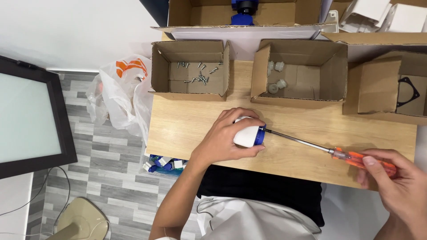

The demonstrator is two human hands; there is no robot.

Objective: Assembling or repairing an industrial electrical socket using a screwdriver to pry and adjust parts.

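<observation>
Light wooden bench over grey plank floor; dark-framed screen at left. Left hand clasps a white cylindrical part with blue rim, resting on the bench. Right hand grips an orange-handled screwdriver, tip at the blue rim. Behind: open cardboard box of screws, open cardboard box of white fittings.

On the table, the box of screws sits left of the box of plastic caps.
</observation>
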